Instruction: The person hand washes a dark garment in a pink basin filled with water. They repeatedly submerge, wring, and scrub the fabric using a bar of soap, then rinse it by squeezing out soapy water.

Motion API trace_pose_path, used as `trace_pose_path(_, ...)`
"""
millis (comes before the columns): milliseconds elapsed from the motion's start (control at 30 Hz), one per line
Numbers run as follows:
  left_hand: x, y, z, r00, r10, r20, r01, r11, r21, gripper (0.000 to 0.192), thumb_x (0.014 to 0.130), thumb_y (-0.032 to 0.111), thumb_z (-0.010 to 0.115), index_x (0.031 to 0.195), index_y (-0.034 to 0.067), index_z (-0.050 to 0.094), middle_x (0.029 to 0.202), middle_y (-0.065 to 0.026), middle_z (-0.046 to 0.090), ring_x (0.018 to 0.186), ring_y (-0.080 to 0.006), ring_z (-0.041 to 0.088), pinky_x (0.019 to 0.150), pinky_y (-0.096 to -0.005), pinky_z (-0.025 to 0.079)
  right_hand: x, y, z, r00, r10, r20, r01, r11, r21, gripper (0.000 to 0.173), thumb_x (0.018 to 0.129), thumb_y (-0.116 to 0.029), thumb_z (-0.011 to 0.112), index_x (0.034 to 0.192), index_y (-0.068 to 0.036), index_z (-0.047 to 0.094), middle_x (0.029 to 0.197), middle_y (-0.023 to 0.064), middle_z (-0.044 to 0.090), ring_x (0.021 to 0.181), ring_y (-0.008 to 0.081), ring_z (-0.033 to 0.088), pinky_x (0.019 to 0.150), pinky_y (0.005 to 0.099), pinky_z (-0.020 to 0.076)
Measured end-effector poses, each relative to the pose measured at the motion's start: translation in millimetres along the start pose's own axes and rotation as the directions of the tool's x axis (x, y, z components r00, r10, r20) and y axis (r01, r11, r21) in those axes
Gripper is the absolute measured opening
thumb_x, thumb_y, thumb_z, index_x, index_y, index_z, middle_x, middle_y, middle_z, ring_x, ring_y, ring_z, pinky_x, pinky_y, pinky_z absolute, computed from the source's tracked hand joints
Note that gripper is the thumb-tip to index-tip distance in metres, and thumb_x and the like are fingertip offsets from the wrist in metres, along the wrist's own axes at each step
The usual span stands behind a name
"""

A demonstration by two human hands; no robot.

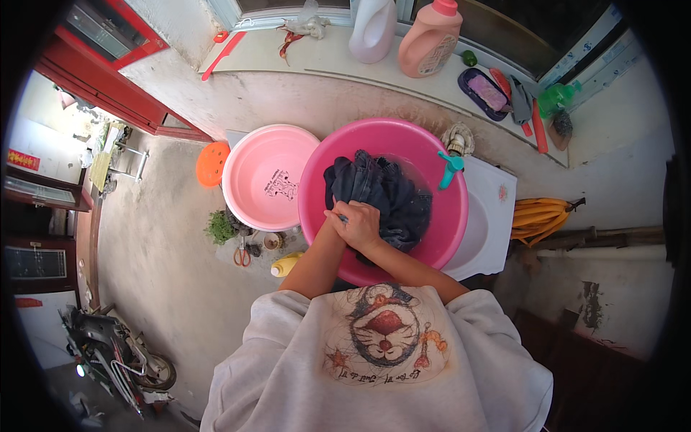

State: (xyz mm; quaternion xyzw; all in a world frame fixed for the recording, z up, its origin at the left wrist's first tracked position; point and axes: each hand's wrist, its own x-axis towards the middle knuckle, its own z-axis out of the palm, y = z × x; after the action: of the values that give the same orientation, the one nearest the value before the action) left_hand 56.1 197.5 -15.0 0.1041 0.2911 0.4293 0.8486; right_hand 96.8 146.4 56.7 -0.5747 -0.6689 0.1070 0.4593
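Observation:
Dark navy clothing (pixel 372 186), wet and bunched, lies in a deep pink plastic basin (pixel 451 229) in front of me. My right hand (pixel 360 225) is curled above the near left part of the cloth and crosses over my left wrist. Most of my left hand (pixel 336 212) is hidden behind it, near the cloth. A small bluish bit shows between the hands, too little to name. Some cloudy water stands beside the clothing. A teal tap handle (pixel 450 168) reaches over the basin's right side.
A light pink basin (pixel 253 173) adjoins on the left, above an orange stool (pixel 211 164). Scissors (pixel 242 256) and a yellow bottle (pixel 287 264) lie below it. The white sink (pixel 494 216) extends rightward. Detergent bottles (pixel 430 40) and a soap dish (pixel 484 93) occupy the ledge.

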Motion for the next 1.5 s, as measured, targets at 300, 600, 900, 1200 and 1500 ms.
trace_pose_path(300, 38, -54, -56, 0.811, 0.234, 0.536, 0.034, 0.896, -0.443, 0.033, 0.095, 0.039, 0.04, 0.092, 0.014, 0.061, 0.087, -0.0054, 0.065, 0.079, -0.0195, 0.063, 0.07, -0.0372, 0.05, 5, 14, 0, 0.969, 0.245, -0.021, -0.245, 0.957, -0.154, 0.025, 0.082, -0.033, 0.059, 0.07, -0.012, 0.053, 0.058, 0.0133, 0.058, 0.057, 0.0383, 0.058, 0.05, 0.0495, 0.0432)
trace_pose_path(600, 1, -18, 26, 0.916, -0.216, -0.339, 0.259, 0.962, 0.088, 0.035, 0.095, 0.034, 0.041, 0.108, 0.007, 0.059, 0.097, -0.0081, 0.064, 0.086, -0.0213, 0.063, 0.075, -0.0367, 0.052, 9, 34, 1, 0.929, 0.341, -0.144, -0.354, 0.932, -0.073, 0.025, 0.084, -0.03, 0.059, 0.071, -0.011, 0.05, 0.06, 0.0149, 0.056, 0.059, 0.0393, 0.057, 0.051, 0.0474, 0.042)
trace_pose_path(900, 2, 7, 20, 0.916, -0.352, -0.191, 0.369, 0.927, 0.06, 0.042, 0.094, 0.041, 0.042, 0.115, 0.008, 0.058, 0.111, -0.0086, 0.063, 0.095, -0.0238, 0.062, 0.085, -0.0423, 0.05, 59, 106, -36, 0.895, 0.436, -0.098, -0.447, 0.879, -0.166, 0.026, 0.091, -0.033, 0.051, 0.084, -0.009, 0.054, 0.072, 0.0158, 0.059, 0.071, 0.0384, 0.058, 0.062, 0.0442, 0.0454)
trace_pose_path(1200, -71, 36, 1, 0.889, -0.16, -0.43, 0.26, 0.948, 0.184, 0.062, 0.086, 0.055, 0.05, 0.126, 0.007, 0.05, 0.126, -0.0071, 0.055, 0.117, -0.0225, 0.049, 0.103, -0.0359, 0.033, -47, 131, -120, 0.534, 0.607, 0.588, -0.572, 0.772, -0.278, 0.031, 0.086, -0.032, 0.062, 0.091, -0.001, 0.06, 0.085, 0.0133, 0.064, 0.083, 0.0286, 0.061, 0.074, 0.0391, 0.0458)
trace_pose_path(1500, -86, 50, 74, 0.936, -0.296, -0.191, 0.35, 0.715, 0.606, 0.049, 0.085, 0.026, 0.066, 0.124, 0.002, 0.047, 0.117, -0.0109, 0.058, 0.11, -0.0215, 0.056, 0.095, -0.0365, 0.043, 5, 84, -150, 0.753, 0.568, 0.333, -0.655, 0.59, 0.472, 0.013, 0.09, -0.017, 0.06, 0.082, -0.009, 0.053, 0.073, -0.0085, 0.04, 0.069, 0.0023, 0.035, 0.063, 0.0203, 0.0301)
